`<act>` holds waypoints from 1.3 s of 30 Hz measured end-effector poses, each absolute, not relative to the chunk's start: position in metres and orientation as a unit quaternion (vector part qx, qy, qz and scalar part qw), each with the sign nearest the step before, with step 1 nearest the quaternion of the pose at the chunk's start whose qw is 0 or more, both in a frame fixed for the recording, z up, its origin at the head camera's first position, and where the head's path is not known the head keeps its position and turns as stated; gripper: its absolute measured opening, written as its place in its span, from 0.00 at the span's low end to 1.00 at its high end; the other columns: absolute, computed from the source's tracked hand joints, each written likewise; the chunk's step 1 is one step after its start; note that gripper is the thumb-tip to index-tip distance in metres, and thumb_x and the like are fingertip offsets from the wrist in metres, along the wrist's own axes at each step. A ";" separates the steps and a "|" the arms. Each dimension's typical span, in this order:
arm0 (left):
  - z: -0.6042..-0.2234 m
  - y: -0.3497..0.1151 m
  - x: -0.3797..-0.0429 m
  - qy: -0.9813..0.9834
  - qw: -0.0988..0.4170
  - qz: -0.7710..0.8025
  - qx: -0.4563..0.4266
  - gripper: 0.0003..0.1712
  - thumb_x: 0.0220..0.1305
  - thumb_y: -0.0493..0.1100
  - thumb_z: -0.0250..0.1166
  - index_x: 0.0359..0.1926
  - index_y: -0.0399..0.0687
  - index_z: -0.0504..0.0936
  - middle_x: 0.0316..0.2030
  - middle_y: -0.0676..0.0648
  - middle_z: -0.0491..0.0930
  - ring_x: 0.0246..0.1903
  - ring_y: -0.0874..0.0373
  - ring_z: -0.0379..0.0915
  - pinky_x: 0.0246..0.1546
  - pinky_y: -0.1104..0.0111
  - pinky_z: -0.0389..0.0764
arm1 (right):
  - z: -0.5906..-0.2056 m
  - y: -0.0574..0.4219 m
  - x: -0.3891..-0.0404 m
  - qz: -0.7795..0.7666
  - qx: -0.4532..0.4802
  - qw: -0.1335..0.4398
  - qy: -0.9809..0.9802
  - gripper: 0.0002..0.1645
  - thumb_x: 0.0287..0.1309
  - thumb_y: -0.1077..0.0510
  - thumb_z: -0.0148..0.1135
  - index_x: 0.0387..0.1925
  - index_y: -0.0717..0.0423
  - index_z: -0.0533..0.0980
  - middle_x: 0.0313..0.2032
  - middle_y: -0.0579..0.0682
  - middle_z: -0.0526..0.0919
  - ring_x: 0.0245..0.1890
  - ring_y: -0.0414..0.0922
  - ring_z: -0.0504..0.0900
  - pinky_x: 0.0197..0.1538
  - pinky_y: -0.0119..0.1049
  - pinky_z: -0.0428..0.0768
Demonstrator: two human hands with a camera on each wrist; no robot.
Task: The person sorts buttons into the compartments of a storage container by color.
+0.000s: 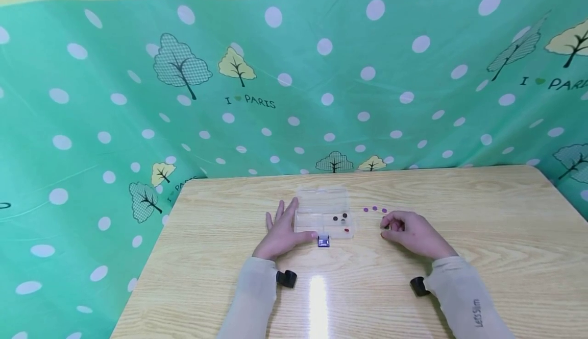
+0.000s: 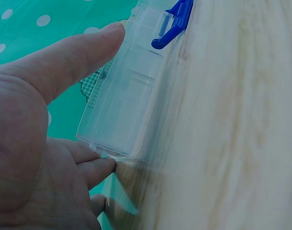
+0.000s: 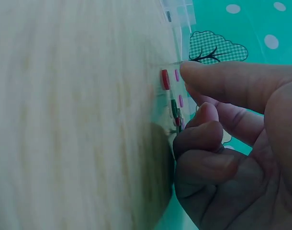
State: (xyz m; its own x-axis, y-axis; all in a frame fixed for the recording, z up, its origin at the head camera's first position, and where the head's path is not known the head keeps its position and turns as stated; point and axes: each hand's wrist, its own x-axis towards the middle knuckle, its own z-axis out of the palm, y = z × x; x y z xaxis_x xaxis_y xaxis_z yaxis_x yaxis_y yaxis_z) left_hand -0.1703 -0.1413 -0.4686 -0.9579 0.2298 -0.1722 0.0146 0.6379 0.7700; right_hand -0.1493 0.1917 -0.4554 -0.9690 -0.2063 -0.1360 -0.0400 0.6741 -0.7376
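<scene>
A clear plastic compartment box (image 1: 310,220) lies on the table with its lid (image 1: 323,201) folded back; a blue latch (image 2: 177,26) is at its near side. My left hand (image 1: 286,232) rests at the box's left end, fingers spread and thumb along the near edge. Dark round pieces (image 1: 345,215) and a red piece (image 1: 346,230) are in the right compartments. Right of the box, my right hand (image 1: 413,233) bends its thumb and fingers around small pieces on the table. Near its thumb are a red disc (image 3: 165,79) and a dark green disc (image 3: 174,108). I see none clearly pinched.
Three purple discs (image 1: 374,208) lie in a row on the wooden table (image 1: 496,216), between the box and my right hand. A green dotted cloth (image 1: 294,73) hangs behind the table's far edge.
</scene>
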 end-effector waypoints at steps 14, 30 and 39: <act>-0.471 -0.142 -0.171 0.887 0.129 0.439 0.064 0.67 0.49 0.60 0.78 0.81 0.53 0.47 0.79 0.46 0.47 0.78 0.50 0.20 0.69 0.46 0.12 | -0.459 0.193 -0.150 -0.384 -0.081 0.118 0.912 0.05 0.59 0.62 0.68 0.38 0.53 0.83 0.27 0.46 0.72 0.30 0.44 0.70 0.32 0.33 0.68; -0.471 -0.142 -0.170 0.884 0.129 0.444 0.059 0.67 0.48 0.60 0.78 0.81 0.53 0.47 0.79 0.45 0.45 0.78 0.51 0.19 0.69 0.45 0.12 | -0.458 0.190 -0.150 -0.367 -0.072 0.124 0.919 0.03 0.58 0.64 0.67 0.34 0.53 0.82 0.28 0.46 0.75 0.32 0.44 0.71 0.33 0.32 0.69; -0.471 -0.142 -0.171 0.891 0.127 0.430 0.068 0.67 0.49 0.60 0.77 0.81 0.52 0.46 0.79 0.45 0.48 0.78 0.50 0.21 0.69 0.46 0.12 | -0.458 0.188 -0.150 -0.359 -0.059 0.131 0.922 0.03 0.57 0.62 0.69 0.33 0.56 0.81 0.28 0.46 0.75 0.32 0.44 0.72 0.33 0.33 0.70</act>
State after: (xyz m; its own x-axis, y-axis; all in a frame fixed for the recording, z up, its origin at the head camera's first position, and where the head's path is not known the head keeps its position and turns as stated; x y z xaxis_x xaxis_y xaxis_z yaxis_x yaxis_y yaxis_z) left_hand -0.1714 -0.1415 -0.4711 -0.9583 0.2314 -0.1675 0.0127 0.6203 0.7842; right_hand -0.1498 0.1880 -0.4577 -0.9587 -0.2023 -0.1998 -0.0141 0.7357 -0.6772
